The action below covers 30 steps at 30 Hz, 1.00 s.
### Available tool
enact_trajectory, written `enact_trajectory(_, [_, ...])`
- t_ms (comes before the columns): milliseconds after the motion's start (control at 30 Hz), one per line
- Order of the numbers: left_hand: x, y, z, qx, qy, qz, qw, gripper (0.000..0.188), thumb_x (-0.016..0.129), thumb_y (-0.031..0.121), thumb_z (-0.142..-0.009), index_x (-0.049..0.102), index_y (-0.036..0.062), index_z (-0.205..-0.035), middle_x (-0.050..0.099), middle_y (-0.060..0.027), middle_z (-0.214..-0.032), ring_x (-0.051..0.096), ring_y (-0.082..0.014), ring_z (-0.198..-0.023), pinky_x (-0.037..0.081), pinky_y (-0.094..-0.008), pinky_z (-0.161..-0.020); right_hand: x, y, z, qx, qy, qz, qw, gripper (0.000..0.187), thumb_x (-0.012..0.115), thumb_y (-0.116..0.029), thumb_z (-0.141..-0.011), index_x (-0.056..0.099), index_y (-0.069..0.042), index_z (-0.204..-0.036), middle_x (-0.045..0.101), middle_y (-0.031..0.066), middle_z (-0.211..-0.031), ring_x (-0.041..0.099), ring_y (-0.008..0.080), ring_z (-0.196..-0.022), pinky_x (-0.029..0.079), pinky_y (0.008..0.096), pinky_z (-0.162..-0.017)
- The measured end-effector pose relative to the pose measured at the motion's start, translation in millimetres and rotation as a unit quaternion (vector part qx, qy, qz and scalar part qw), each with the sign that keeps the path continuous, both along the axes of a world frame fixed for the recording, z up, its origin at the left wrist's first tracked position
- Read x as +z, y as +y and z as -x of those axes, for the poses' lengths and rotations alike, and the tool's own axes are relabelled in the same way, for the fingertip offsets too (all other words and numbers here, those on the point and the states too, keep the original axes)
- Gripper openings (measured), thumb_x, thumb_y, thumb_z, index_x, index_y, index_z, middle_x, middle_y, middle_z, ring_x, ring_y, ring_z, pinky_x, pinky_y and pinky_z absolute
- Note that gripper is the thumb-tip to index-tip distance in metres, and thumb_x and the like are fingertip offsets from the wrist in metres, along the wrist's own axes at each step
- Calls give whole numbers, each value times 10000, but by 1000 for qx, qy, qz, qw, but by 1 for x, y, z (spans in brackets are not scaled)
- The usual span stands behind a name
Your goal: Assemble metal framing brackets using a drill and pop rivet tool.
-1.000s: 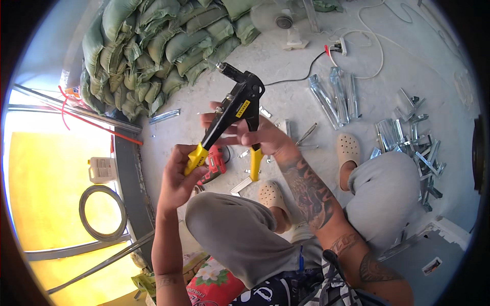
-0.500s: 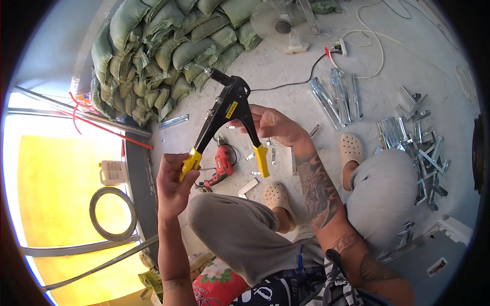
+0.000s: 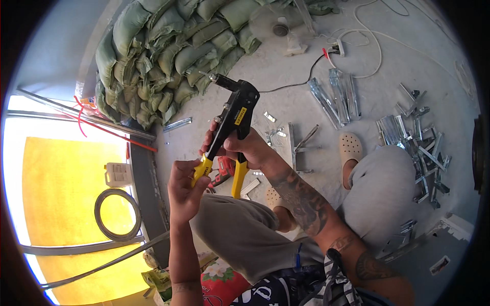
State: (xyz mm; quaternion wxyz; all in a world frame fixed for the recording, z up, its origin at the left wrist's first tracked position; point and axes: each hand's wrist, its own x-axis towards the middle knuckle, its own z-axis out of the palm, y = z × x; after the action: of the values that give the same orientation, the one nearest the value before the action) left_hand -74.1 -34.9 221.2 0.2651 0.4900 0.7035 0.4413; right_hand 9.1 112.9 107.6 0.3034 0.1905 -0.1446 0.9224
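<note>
A black hand riveter [image 3: 236,113] with yellow grips is held up in front of me, its nose tilted up and to the left. A thin metal pin sticks out of the nose. My left hand [image 3: 185,189] is closed round the left yellow grip. My right hand [image 3: 248,148] wraps the black arms from the right, just above the other yellow grip; some of its fingers show behind the tool. The two handles stand fairly close together. Below and behind the riveter, a red power drill [image 3: 223,171] lies on the floor, partly hidden by my hands and the tool.
Stacked green sacks [image 3: 199,48] fill the far left. Metal brackets [image 3: 416,148] lie heaped at right, beside bundled metal strips [image 3: 339,97]. A fan [image 3: 279,29] and power strip [image 3: 337,48] stand far off. A cable coil [image 3: 117,214] and white jug [image 3: 117,175] are at left.
My right hand has moved left and down onto the riveter and closed round its arms. The handles have come closer together, and the tool has shifted slightly right.
</note>
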Motion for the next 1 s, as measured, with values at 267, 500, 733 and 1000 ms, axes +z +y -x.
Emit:
enact_trajectory(267, [44,-30,35,-19,99,-26,995,389,640,58,-886,497,-27,-1238,625,-153,-1136,604,-155,-948,475,-260,-789,48,14,-51,3,-155,-202,967,513,692,-39,-871,481,31,-1334,626,128,-1233,636,229,-1114,556,345,-894])
enact_trajectory(500, [111,-9,9,28,30,-163,986,646,595,354,-974,409,-72,-1423,630,-176,-1182,585,-161,-939,475,-296,-776,83,-26,-52,-198,-303,-466,807,600,572,16,-872,453,-162,-1432,707,133,-819,725,231,-736,595,356,-707])
enact_trajectory(733, [107,-26,37,173,323,-140,920,233,540,117,-992,600,-32,-1160,699,-157,-1013,640,-163,-892,497,-301,-801,102,-53,-59,-274,-335,-530,730,650,629,18,-802,470,-150,-1410,689,182,-984,691,346,-867,549,420,-777])
enact_trajectory(1000, [5,-56,54,189,40,-59,979,279,448,91,-855,638,-16,-1030,589,-51,-821,486,-96,-674,396,-245,-610,123,-71,-62,-234,-381,-495,746,521,616,-22,-857,466,-33,-1356,659,205,-923,659,316,-769,521,413,-698])
